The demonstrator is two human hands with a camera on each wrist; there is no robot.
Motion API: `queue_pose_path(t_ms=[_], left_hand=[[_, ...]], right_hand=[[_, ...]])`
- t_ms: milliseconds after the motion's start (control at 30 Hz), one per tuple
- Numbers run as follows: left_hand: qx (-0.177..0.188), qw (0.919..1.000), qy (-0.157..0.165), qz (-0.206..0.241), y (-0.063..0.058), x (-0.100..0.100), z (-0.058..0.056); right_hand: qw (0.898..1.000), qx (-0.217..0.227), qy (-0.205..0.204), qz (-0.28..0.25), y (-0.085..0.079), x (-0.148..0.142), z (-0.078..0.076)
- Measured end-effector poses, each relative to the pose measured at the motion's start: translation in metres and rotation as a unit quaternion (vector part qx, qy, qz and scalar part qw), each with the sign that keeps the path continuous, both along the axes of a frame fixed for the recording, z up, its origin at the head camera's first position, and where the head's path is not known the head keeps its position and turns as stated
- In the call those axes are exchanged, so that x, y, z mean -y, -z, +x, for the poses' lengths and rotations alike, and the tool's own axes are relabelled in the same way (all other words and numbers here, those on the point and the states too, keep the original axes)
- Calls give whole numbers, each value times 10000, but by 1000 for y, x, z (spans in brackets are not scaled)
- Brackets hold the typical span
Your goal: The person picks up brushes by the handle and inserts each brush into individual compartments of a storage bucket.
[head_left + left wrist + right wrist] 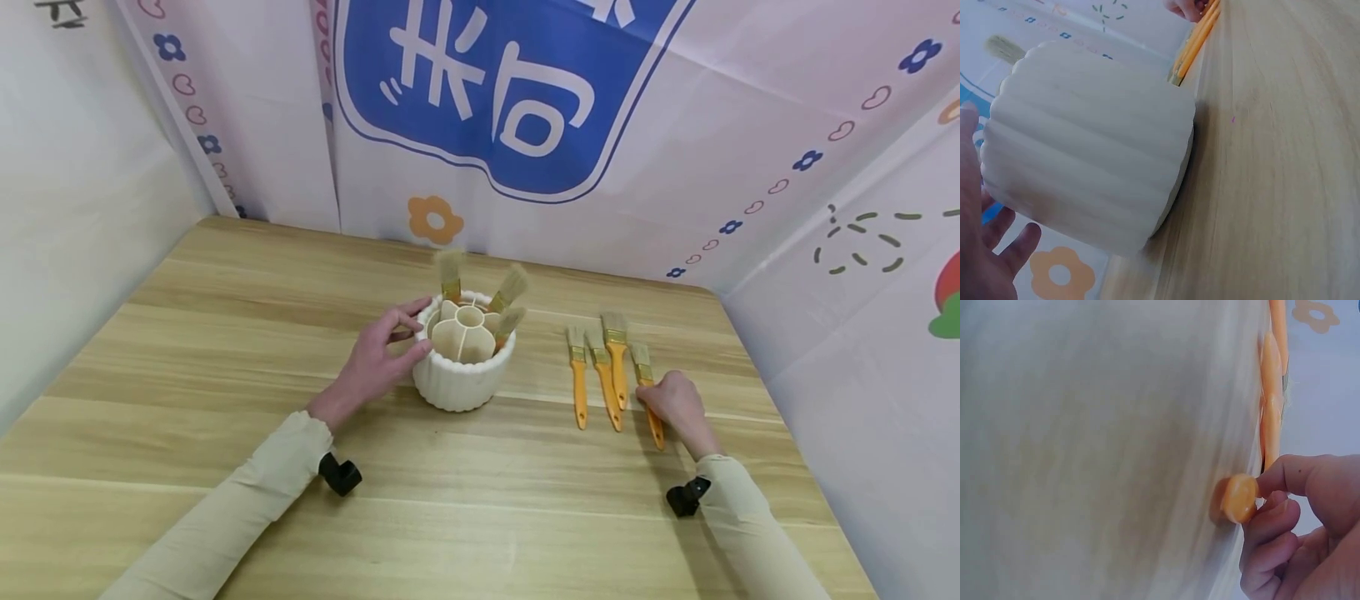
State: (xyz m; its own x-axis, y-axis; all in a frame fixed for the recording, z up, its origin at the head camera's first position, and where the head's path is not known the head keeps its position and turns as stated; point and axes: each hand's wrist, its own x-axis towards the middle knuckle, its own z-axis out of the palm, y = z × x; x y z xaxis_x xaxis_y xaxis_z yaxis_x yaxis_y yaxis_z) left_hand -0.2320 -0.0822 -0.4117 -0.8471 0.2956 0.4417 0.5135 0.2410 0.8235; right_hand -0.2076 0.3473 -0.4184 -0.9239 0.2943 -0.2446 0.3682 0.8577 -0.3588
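Observation:
In the head view, a white ribbed round brush holder [457, 387] with inner dividers stands upright, three paintbrushes in it, bristles up. My left hand [380, 354] touches the holder's left rim, thumb on the near side and fingers loosely spread toward the far side. The left wrist view shows the holder's wall [1091, 144] close up beside that hand [985, 250]. To the right, my right hand [675, 406] pinches the orange handle of a flat paintbrush [642, 367] lying along the table. Its handle end [1240, 499] shows at the fingertips in the right wrist view.
Three more orange-handled paintbrushes [579, 387] lie side by side between the holder and my right hand. The wood-grain table [420, 517] meets printed white sheets [247, 125] at the back and on both sides.

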Motion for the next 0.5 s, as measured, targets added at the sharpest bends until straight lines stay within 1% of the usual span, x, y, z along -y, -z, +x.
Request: queue_pose_path(t_ms=[100, 167, 367, 500], left_hand=[[-287, 9996, 30, 60, 2, 1, -1], [-401, 9992, 39, 47, 3, 1, -2], [-335, 9994, -33, -21, 3, 4, -3], [-432, 9990, -92, -20, 3, 5, -1]], right_hand=[[10000, 18, 17, -18, -1, 1, 0], [10000, 30, 38, -22, -2, 1, 0], [10000, 54, 48, -33, -2, 2, 0], [10000, 35, 24, -27, -2, 2, 1]])
